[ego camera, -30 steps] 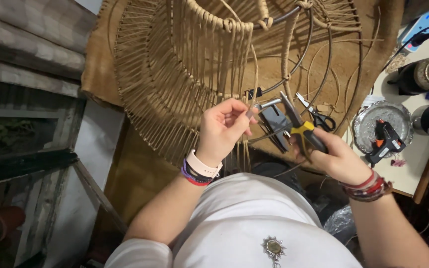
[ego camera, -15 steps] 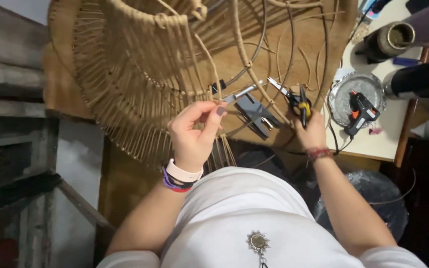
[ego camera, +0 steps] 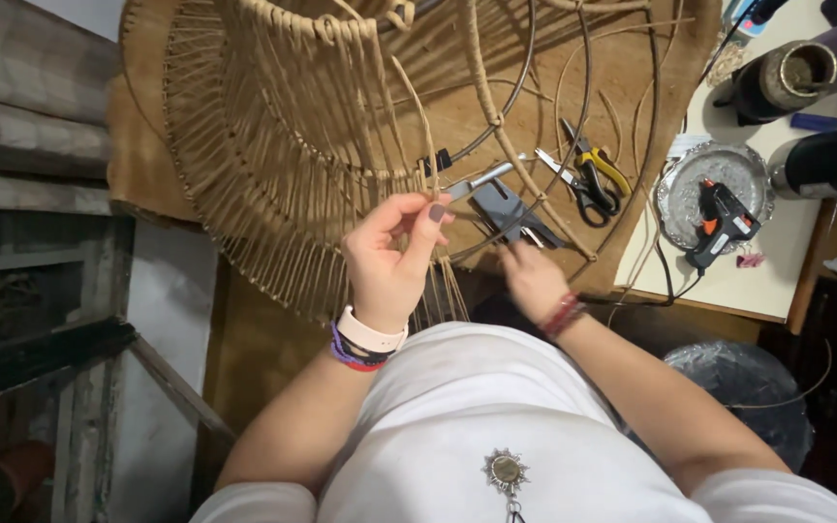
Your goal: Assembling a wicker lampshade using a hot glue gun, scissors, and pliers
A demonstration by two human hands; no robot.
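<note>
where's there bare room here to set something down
The white table has a bare strip along its near edge, below the silver tray holding the glue gun. The brown board is bare near its top right. Around the pliers and metal clamp, it is crowded.

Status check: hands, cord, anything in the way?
Left hand pinching cord at the woven frame. Right hand low beside the grey tool, blurred. Pliers lie apart, nothing blocking.
</note>
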